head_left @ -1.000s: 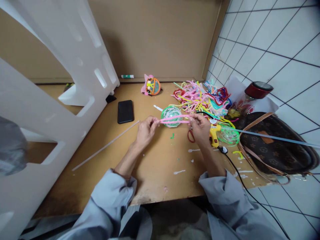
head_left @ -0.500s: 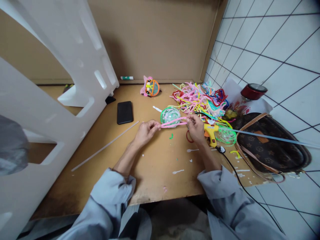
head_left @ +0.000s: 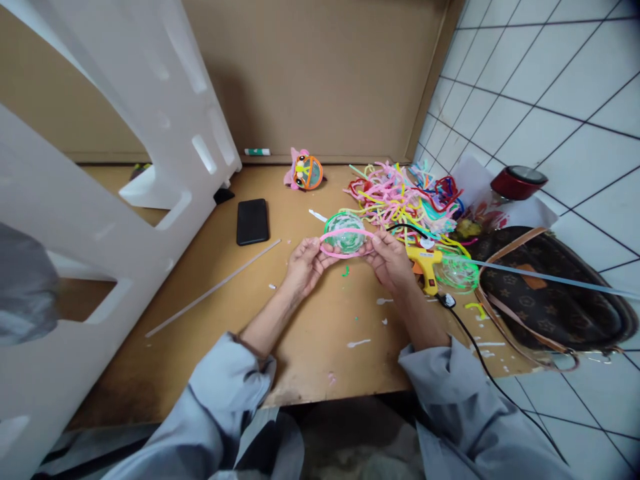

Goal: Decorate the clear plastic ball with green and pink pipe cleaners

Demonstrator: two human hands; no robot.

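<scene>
Left hand [head_left: 306, 267] pinches one end of a slender pink oval loop [head_left: 347, 231], seemingly pipe cleaner, between thumb and forefinger, its other fingers loosely curled beneath. Right hand [head_left: 393, 262] has the opposite end in a similar pinch. Between them the loop stands above the brown wooden desk [head_left: 320, 347], between front and back edges, its long axis running left to right, roughly along the front edge. Just beyond it, toward the back edge, sits a rounded green-and-white translucent dome [head_left: 346, 220], partly seen through the loop; whether they touch cannot be told. Neither hand is clearly nearer the dome. Toward the desk's right edge, beside the right hand, lies a yellow plastic glue gun [head_left: 429, 270].
</scene>
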